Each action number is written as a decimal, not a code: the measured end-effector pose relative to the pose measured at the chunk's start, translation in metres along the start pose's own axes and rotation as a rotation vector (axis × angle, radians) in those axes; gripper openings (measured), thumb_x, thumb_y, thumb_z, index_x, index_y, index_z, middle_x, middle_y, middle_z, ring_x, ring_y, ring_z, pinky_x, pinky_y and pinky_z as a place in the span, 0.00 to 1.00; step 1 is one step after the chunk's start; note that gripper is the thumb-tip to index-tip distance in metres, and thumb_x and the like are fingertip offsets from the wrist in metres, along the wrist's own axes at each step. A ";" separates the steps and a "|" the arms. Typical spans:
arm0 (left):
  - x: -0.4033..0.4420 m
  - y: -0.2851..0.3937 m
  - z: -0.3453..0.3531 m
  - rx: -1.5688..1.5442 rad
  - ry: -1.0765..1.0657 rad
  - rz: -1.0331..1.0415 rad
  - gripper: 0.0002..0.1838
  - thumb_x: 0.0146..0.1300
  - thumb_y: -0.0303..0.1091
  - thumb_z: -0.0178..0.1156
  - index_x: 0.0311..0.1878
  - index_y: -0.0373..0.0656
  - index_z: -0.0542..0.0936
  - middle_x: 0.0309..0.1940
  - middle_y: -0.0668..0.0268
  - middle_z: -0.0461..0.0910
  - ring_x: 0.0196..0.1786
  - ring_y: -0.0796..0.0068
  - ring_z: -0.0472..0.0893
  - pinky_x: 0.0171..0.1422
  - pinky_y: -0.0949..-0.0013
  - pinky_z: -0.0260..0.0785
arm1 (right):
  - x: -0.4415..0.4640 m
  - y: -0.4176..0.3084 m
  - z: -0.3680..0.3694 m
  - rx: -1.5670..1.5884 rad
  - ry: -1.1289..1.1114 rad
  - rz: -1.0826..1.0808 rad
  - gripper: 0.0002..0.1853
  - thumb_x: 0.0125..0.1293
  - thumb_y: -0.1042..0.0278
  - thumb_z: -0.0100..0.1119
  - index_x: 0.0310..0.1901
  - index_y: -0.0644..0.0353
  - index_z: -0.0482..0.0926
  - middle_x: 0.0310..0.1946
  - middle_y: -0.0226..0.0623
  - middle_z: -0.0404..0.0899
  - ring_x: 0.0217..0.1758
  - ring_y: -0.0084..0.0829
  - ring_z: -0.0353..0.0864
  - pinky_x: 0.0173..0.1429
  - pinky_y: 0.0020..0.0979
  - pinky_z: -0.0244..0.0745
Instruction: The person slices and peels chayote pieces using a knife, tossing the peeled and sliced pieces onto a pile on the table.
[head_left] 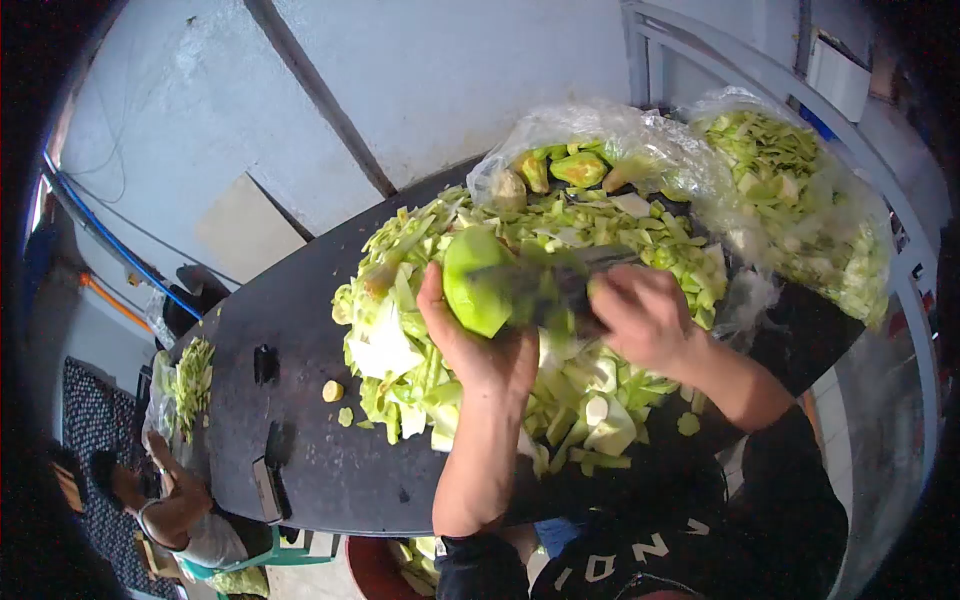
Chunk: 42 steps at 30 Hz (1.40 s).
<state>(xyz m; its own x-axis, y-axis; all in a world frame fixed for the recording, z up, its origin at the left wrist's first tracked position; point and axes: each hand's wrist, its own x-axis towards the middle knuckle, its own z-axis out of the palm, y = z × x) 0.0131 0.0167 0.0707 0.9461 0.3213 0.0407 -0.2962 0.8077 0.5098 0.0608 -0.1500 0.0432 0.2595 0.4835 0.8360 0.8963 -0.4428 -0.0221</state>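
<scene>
My left hand (490,352) is wrapped round a large bright green fruit (474,280), raised above the pile. It looks like an unripe papaya, but its exact kind is unclear. My right hand (645,315) is closed round the handle of a knife; its dark blade (565,285) is smeared by motion and reaches toward the fruit's right side. Beneath both hands spreads a big heap of pale green cut pieces and peelings (400,345) on the dark table (330,450).
Several whole yellow-green fruits (580,169) lie at the back beside clear plastic (690,150). A plastic bag of cut strips (790,190) stands at the right. Another person (190,510) sits at the left end near more strips (193,385). A red tub (375,570) is below the table edge.
</scene>
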 end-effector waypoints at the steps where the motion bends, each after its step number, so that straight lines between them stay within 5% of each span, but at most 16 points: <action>1: -0.002 0.000 0.000 0.000 0.000 -0.001 0.26 0.65 0.58 0.51 0.52 0.46 0.78 0.45 0.65 0.81 0.48 0.68 0.79 0.57 0.59 0.70 | -0.001 0.005 0.004 0.000 0.000 0.001 0.06 0.50 0.76 0.57 0.32 0.57 0.75 0.24 0.34 0.73 0.25 0.37 0.79 0.25 0.36 0.75; 3: -0.002 0.002 0.004 -0.052 -0.011 0.027 0.25 0.65 0.58 0.50 0.52 0.47 0.78 0.45 0.65 0.81 0.48 0.68 0.79 0.57 0.58 0.70 | 0.002 0.016 0.010 -0.018 -0.040 0.174 0.07 0.51 0.77 0.57 0.33 0.59 0.73 0.25 0.38 0.75 0.27 0.44 0.79 0.27 0.41 0.75; 7: 0.000 0.006 -0.002 -0.195 -0.037 -0.051 0.26 0.65 0.55 0.54 0.55 0.44 0.77 0.50 0.59 0.80 0.52 0.61 0.79 0.61 0.54 0.70 | 0.005 0.005 -0.004 0.087 -0.001 0.169 0.08 0.50 0.77 0.58 0.33 0.59 0.73 0.24 0.39 0.75 0.26 0.43 0.79 0.26 0.40 0.74; 11: -0.004 0.001 0.005 -0.016 0.028 -0.038 0.26 0.65 0.56 0.51 0.53 0.44 0.78 0.48 0.63 0.81 0.50 0.66 0.79 0.55 0.55 0.71 | 0.003 -0.001 -0.008 0.049 -0.050 0.003 0.06 0.52 0.77 0.58 0.32 0.59 0.73 0.25 0.42 0.76 0.25 0.42 0.79 0.25 0.38 0.74; 13: -0.006 0.000 0.009 -0.062 0.028 -0.033 0.26 0.66 0.55 0.51 0.53 0.42 0.78 0.47 0.62 0.81 0.51 0.66 0.79 0.54 0.56 0.71 | 0.002 0.014 0.012 0.069 -0.065 0.221 0.06 0.53 0.78 0.58 0.33 0.61 0.73 0.26 0.44 0.77 0.26 0.42 0.80 0.25 0.39 0.74; 14: 0.003 0.000 -0.008 -0.178 -0.266 -0.114 0.26 0.67 0.55 0.50 0.53 0.41 0.77 0.48 0.60 0.80 0.51 0.64 0.78 0.55 0.56 0.71 | 0.002 0.026 0.013 0.049 -0.169 0.306 0.07 0.53 0.79 0.58 0.35 0.62 0.74 0.26 0.45 0.78 0.26 0.42 0.81 0.25 0.41 0.73; 19: 0.003 0.003 0.006 -0.124 0.061 -0.032 0.27 0.68 0.57 0.48 0.55 0.43 0.76 0.50 0.60 0.79 0.52 0.63 0.77 0.60 0.56 0.67 | 0.006 0.014 0.003 0.086 -0.063 0.221 0.07 0.52 0.78 0.58 0.34 0.61 0.73 0.25 0.42 0.76 0.26 0.43 0.80 0.26 0.40 0.75; 21: 0.003 0.001 0.007 -0.138 0.144 -0.021 0.28 0.67 0.59 0.48 0.55 0.44 0.76 0.50 0.61 0.79 0.54 0.64 0.76 0.64 0.58 0.65 | 0.003 0.011 0.000 -0.002 -0.023 0.024 0.07 0.51 0.75 0.59 0.34 0.60 0.74 0.23 0.37 0.73 0.24 0.39 0.78 0.26 0.37 0.75; 26: 0.003 0.001 -0.008 0.047 0.033 -0.040 0.28 0.63 0.60 0.52 0.50 0.45 0.79 0.43 0.62 0.82 0.45 0.62 0.81 0.53 0.57 0.74 | 0.001 0.004 0.005 -0.218 0.128 -0.320 0.04 0.49 0.73 0.58 0.29 0.58 0.75 0.22 0.30 0.67 0.24 0.26 0.74 0.25 0.26 0.72; 30: -0.003 -0.002 -0.003 0.040 0.000 -0.045 0.27 0.63 0.60 0.52 0.49 0.46 0.79 0.45 0.62 0.82 0.48 0.63 0.80 0.55 0.58 0.73 | 0.002 0.001 0.001 -0.202 0.081 -0.299 0.05 0.50 0.73 0.58 0.30 0.57 0.75 0.22 0.30 0.67 0.23 0.26 0.74 0.24 0.27 0.72; 35: 0.000 0.000 0.008 -0.064 0.124 -0.010 0.26 0.61 0.58 0.55 0.51 0.47 0.79 0.47 0.65 0.80 0.51 0.65 0.78 0.60 0.59 0.68 | 0.000 0.011 0.010 0.066 -0.026 0.092 0.09 0.48 0.75 0.60 0.34 0.59 0.74 0.21 0.35 0.70 0.23 0.38 0.77 0.23 0.37 0.73; 42: -0.001 0.003 0.006 -0.025 0.040 -0.029 0.26 0.60 0.56 0.57 0.51 0.45 0.78 0.46 0.64 0.81 0.50 0.64 0.79 0.60 0.59 0.70 | 0.003 0.000 -0.007 0.099 0.011 -0.055 0.11 0.46 0.77 0.60 0.34 0.59 0.73 0.24 0.37 0.74 0.25 0.42 0.78 0.27 0.39 0.75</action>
<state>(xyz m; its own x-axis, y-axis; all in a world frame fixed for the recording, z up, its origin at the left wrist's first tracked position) 0.0118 0.0159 0.0777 0.9483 0.3173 -0.0086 -0.2728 0.8286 0.4888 0.0589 -0.1536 0.0500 0.2053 0.4961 0.8436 0.9405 -0.3385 -0.0298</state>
